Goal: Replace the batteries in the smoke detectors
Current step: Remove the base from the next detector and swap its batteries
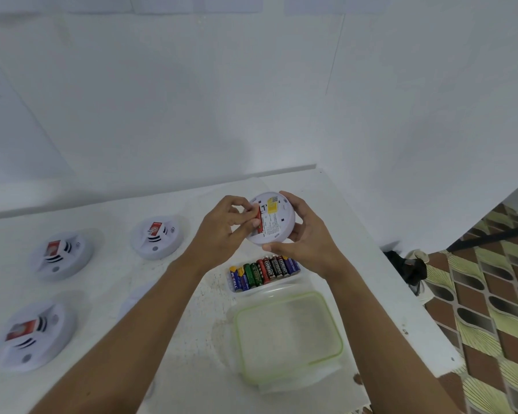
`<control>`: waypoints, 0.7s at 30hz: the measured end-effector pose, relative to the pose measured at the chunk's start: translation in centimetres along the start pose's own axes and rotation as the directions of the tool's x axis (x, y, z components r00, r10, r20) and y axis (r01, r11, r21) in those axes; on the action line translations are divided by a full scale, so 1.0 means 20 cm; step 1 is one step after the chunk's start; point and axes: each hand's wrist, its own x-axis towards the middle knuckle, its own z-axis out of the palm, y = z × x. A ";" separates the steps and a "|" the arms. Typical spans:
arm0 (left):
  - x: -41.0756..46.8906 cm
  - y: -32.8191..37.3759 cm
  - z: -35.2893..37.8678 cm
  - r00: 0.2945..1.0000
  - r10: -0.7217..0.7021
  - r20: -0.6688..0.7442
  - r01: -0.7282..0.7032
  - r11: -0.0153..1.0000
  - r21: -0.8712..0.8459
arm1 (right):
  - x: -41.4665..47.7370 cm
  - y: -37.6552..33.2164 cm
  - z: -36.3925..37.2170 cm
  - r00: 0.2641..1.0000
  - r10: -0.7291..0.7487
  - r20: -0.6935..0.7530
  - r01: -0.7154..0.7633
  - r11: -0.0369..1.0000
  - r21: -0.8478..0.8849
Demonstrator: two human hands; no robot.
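A white round smoke detector [277, 221] is held up above the table with its back toward me, showing a yellow label. My right hand [304, 234] grips its right rim. My left hand [225, 228] pinches a red battery [258, 221] at the detector's left side, in the battery slot. A small white tray [293, 277] below holds several batteries [263, 271] in blue, green, red and black.
Three more smoke detectors lie face up on the white table at left [159, 236] [62, 253] [36, 334]. A clear lid with a green rim [287, 336] lies near the front. The table edge [407, 297] runs along the right, patterned floor beyond.
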 end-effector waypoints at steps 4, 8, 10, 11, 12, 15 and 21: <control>0.03 -0.01 -0.03 0.999 0.002 0.046 -0.001 1.000 -0.026 | 0.01 0.01 0.00 1.000 0.013 -0.008 -0.012 1.000 0.006; 0.08 -0.02 -0.11 0.999 -0.047 0.021 0.048 0.998 -0.028 | 0.03 0.01 -0.01 1.000 0.014 -0.025 -0.014 1.000 0.002; 0.11 -0.04 -0.15 0.995 -0.090 -0.048 0.089 0.996 -0.011 | 0.03 0.02 -0.02 0.999 0.017 -0.038 -0.017 1.000 -0.003; 0.14 -0.06 -0.17 0.992 -0.103 -0.068 0.108 0.992 0.059 | 0.04 0.02 -0.03 0.999 0.021 -0.043 -0.021 1.000 -0.002; 0.16 -0.09 -0.19 0.990 -0.119 -0.073 0.129 0.980 0.154 | 0.04 0.03 -0.03 0.999 0.023 -0.047 -0.023 1.000 -0.001; 0.25 -0.17 -0.22 0.975 -0.224 0.014 0.188 0.847 0.498 | 0.04 0.03 -0.05 0.998 0.028 -0.050 -0.028 1.000 0.003; 0.33 -0.17 -0.16 0.847 -0.516 0.123 0.149 0.453 0.879 | 0.05 0.03 -0.06 0.999 0.037 -0.031 -0.037 0.999 0.011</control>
